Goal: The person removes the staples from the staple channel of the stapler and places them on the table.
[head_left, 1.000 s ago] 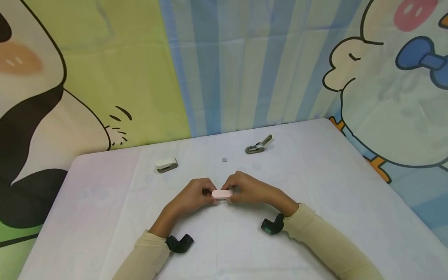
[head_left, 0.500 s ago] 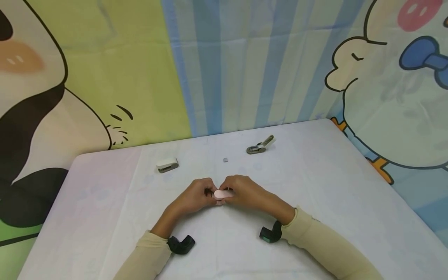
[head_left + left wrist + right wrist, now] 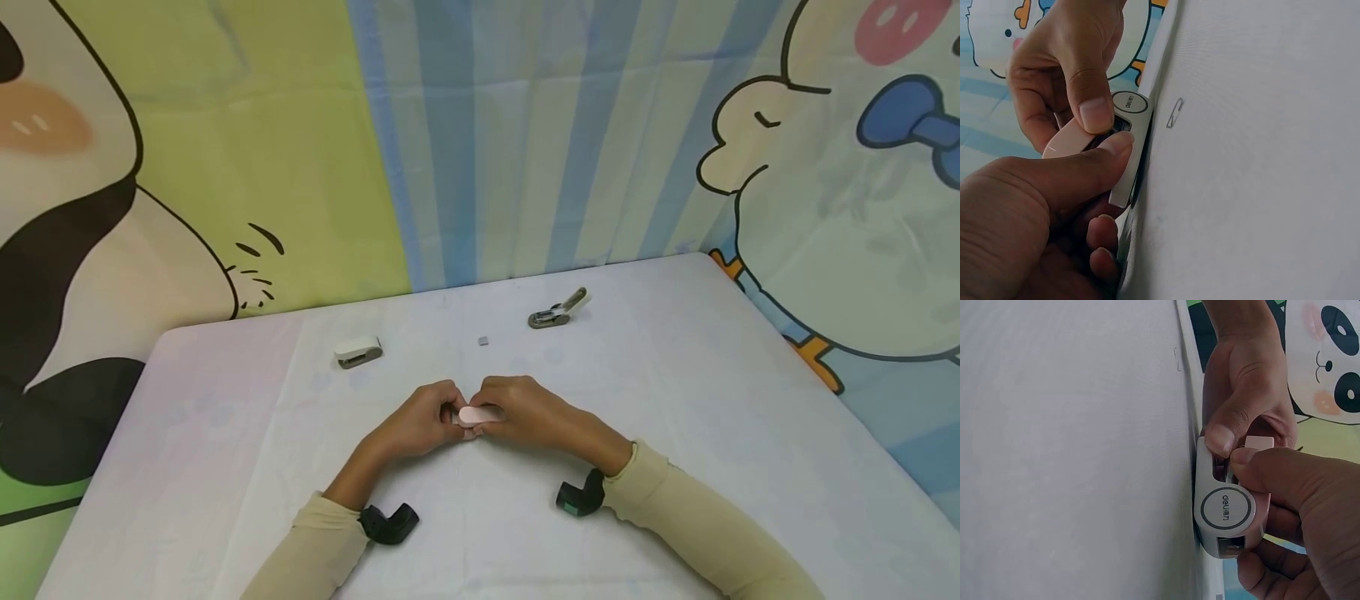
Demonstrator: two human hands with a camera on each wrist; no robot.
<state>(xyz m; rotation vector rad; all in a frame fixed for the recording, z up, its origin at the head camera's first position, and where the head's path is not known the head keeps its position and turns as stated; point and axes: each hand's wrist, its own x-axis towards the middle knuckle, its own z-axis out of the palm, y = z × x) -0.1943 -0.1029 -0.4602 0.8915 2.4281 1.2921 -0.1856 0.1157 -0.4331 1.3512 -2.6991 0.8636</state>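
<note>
A small pink-and-white stapler (image 3: 475, 416) is between both hands, low at the middle of the table. My left hand (image 3: 426, 418) grips its left end, and my right hand (image 3: 531, 410) holds its right end, covering much of it. In the left wrist view, the stapler's pink part (image 3: 1071, 139) stands at an angle to the white part (image 3: 1139, 128), with both thumbs at the dark gap between them. The right wrist view shows the stapler's round printed emblem (image 3: 1227, 508) and both thumb tips close together at its slot. Fingers hide its underside.
A white-and-grey stapler (image 3: 358, 352) lies beyond the left hand. Another grey stapler (image 3: 557, 309), its arm raised, lies at the back right. A tiny grey block (image 3: 483, 341) sits between them on the white-covered table (image 3: 225, 467). A cartoon-printed curtain (image 3: 510, 142) borders the table's back.
My right hand has slid left along the pink stapler and now covers more of it, closer to the left hand. Over the last half second the hands hold nearly still.
</note>
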